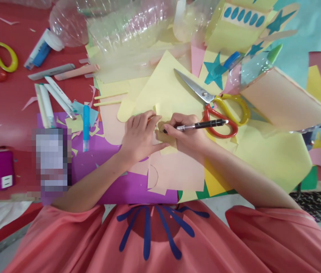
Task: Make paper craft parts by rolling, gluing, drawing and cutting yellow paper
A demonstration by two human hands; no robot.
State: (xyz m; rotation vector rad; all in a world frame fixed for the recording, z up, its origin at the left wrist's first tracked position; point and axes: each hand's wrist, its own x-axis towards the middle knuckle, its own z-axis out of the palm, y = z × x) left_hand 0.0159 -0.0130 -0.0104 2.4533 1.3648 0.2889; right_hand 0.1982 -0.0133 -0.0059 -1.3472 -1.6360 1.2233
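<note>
My right hand (pixel 187 132) grips a black and silver pen (pixel 202 124), its tip down on a small yellow paper piece (pixel 166 139). Fingers spread, my left hand (pixel 141 136) lies flat over the papers just left of the pen tip. Beneath both hands is a pale peach sheet (pixel 180 170) with a curved line near its left edge. A larger yellow sheet (pixel 160 87) spreads behind them. Scissors (pixel 211 102) with red and yellow handles rest open on the yellow paper, just beyond my right hand.
Plastic bottles (pixel 129 26) lie across the back. Several markers (pixel 55 96) and a phone (pixel 50 159) are to the left, near purple paper (pixel 111 185). A peach-covered plastic container (pixel 285 100) stands at right. Teal stars (pixel 215 70) and paper scraps surround the work.
</note>
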